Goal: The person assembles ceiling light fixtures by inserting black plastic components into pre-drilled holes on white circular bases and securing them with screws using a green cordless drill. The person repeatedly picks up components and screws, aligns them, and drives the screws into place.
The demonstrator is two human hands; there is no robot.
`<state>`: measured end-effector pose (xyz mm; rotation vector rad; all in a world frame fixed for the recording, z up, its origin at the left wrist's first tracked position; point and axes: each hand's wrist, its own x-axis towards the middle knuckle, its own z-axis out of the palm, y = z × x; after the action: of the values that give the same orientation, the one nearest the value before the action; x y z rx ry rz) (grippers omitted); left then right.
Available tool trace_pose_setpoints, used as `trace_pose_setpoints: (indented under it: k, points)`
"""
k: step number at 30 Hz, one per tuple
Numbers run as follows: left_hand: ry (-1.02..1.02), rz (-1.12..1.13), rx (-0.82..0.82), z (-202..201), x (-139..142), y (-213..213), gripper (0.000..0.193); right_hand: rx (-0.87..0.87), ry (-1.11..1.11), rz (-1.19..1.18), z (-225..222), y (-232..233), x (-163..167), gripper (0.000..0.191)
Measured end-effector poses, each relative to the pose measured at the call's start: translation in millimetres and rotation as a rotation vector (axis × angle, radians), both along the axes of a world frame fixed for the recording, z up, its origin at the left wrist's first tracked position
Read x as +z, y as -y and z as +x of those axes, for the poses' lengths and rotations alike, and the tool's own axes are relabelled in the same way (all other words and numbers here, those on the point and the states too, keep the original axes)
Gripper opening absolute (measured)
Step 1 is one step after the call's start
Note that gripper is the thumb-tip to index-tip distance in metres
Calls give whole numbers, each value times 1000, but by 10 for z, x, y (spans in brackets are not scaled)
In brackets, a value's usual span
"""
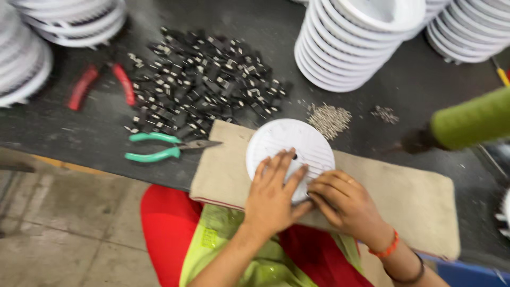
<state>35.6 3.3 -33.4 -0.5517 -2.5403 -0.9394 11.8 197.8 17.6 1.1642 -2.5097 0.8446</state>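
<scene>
The left hand [275,194] lies flat, fingers spread, pressing the near half of the white round slotted cover [289,154]; the right hand [342,201] pinches its near-right rim. The cover sits on a beige cloth pad [414,202], directly beneath both hands. Farther left lie green-handled pliers [159,146]

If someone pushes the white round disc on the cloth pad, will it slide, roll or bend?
The white disc lies flat, so it probably will not roll. It looks like thin moulded plastic, likely light and fairly stiff. The beige cloth pad under it may slow sliding, and both hands, left and right, press on it.
</scene>
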Motion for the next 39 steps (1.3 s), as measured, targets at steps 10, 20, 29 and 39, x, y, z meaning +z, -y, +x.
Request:
trace_pose_setpoints:
  k: [10,20,29,39]
  points:
    - [-29,-35,-3,-15,0,0,73,-1,-140,24,87,-82,-170,30]
    - [-92,-6,50,-31,-32,-31,71,-200,-94,-372,72,-389,361,22]
    - [-107,-22,82,-13,1,-46,79,-82,165,-896,-965,-381,1605,21]
    - [-63,-31,92,6,-37,-53,87,13,353,-1155,-154,-77,716,22]
